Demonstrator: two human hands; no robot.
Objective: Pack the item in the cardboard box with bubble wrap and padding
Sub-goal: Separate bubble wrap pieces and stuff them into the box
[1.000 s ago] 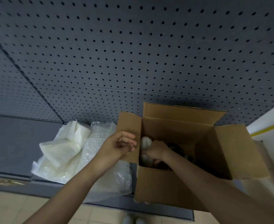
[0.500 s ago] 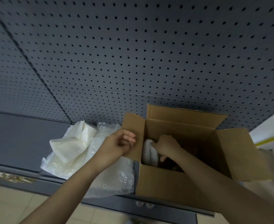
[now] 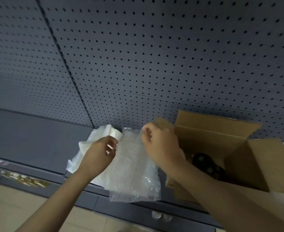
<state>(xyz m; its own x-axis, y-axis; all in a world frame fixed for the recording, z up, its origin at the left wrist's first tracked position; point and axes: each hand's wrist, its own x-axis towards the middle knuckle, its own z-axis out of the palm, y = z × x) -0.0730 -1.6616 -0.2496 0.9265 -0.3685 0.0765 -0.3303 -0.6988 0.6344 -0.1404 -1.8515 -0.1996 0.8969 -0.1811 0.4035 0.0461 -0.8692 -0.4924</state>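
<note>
Bubble wrap (image 3: pixel 134 168) sheet held at its top edge by both hands, left of the cardboard box (image 3: pixel 248 166).

Left hand (image 3: pixel 99 156) grip is pinched shut on the sheet's upper left edge; right hand (image 3: pixel 159 144) grip is pinched shut on its upper right corner. The sheet hangs with its long axis running from the hands down toward the camera, lower edge overhanging the shelf (image 3: pixel 29 144) lip. White padding (image 3: pixel 94 139) lies beneath and left of it. The box stands open on the shelf, flaps raised, against the pegboard (image 3: pixel 154 56). A dark item (image 3: pixel 205 163) lies inside; its orientation cannot be judged.
</note>
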